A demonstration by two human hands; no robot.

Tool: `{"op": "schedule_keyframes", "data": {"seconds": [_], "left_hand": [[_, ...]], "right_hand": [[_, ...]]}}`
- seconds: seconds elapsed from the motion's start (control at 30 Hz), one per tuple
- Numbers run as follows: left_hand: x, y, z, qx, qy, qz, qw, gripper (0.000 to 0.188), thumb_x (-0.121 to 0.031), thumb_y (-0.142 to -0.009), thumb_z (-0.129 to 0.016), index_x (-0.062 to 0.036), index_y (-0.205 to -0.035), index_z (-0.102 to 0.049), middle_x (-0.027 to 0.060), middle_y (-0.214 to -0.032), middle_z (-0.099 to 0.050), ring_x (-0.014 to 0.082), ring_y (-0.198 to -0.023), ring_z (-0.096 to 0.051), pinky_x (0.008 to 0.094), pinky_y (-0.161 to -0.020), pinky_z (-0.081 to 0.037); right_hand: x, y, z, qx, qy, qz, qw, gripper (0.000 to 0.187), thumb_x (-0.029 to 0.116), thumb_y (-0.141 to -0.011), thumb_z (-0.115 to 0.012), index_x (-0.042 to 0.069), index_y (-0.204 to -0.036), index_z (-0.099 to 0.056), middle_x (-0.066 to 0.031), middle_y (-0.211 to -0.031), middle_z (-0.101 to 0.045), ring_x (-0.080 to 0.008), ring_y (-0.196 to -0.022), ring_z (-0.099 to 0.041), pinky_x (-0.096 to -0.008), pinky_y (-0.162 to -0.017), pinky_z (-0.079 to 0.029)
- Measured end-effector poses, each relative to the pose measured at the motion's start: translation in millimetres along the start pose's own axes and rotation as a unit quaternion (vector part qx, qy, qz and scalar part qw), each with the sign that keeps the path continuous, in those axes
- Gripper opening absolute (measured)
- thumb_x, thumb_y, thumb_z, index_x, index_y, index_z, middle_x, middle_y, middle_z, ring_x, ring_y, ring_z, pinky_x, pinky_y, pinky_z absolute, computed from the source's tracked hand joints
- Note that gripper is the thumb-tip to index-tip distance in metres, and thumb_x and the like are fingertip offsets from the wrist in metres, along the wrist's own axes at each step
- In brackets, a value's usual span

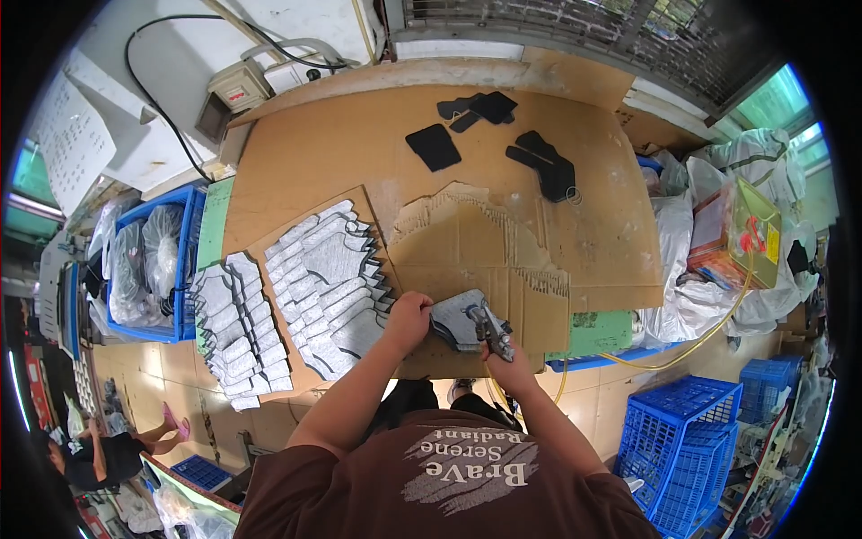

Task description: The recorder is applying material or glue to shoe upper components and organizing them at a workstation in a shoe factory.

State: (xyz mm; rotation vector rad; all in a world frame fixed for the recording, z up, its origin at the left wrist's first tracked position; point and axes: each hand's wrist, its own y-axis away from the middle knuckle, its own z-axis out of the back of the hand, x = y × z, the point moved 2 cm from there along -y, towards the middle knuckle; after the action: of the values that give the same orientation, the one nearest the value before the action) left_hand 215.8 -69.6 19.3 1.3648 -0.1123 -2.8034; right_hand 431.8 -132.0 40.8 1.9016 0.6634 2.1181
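Observation:
My left hand [410,320] is closed on the near left edge of a grey piece with a black edge [454,314], perhaps cut fabric or foam, which lies on the torn cardboard at the table's front. My right hand [510,366] grips a metal spray gun [491,332] over the right side of that piece. Left of my left hand, overlapping rows of similar grey pieces [328,278] fan out on a cardboard sheet. A second, narrower set of grey pieces [238,328] lies farther left.
Black cut pieces [433,147] and more black shapes [548,166] lie at the table's back. A yellow hose [664,364] curves right toward a metal can [750,234]. Blue crates [678,440] stand at lower right; a blue bin of bags [151,319] sits left. Another person [112,454] is at far left.

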Motion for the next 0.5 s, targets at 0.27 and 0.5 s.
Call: {"op": "schedule_keyframes", "data": {"seconds": [0.27, 0.5], "left_hand": [[-1, 0, -1, -0.004, -0.001, -0.005, 1.0, 0.009, -0.003, -0.073, -0.055, -0.0001, -0.08, -0.06, 0.017, -0.08, -0.058, 0.0341, -0.08, -0.056, 0.0389, -0.072, -0.045], [3, 1, 23, -0.032, 0.119, 0.091, 0.988, 0.01, -0.002, -0.078, -0.054, 0.0, -0.086, -0.058, 0.0131, -0.075, -0.06, 0.0231, -0.064, -0.059, 0.0323, -0.059, -0.048]], "right_hand": [[-1, 1, 7, -0.033, 0.04, 0.025, 0.998, 0.012, 0.008, -0.079, -0.055, 0.004, -0.09, -0.055, -0.0043, -0.077, -0.056, -0.0121, -0.072, -0.051, -0.0273, -0.068, -0.042], [5, 8, 8, -0.001, 0.058, -0.002, 0.998, 0.013, 0.005, -0.076, -0.051, 0.005, -0.089, -0.054, -0.0064, -0.082, -0.057, -0.0152, -0.075, -0.054, -0.0277, -0.069, -0.043]]}}
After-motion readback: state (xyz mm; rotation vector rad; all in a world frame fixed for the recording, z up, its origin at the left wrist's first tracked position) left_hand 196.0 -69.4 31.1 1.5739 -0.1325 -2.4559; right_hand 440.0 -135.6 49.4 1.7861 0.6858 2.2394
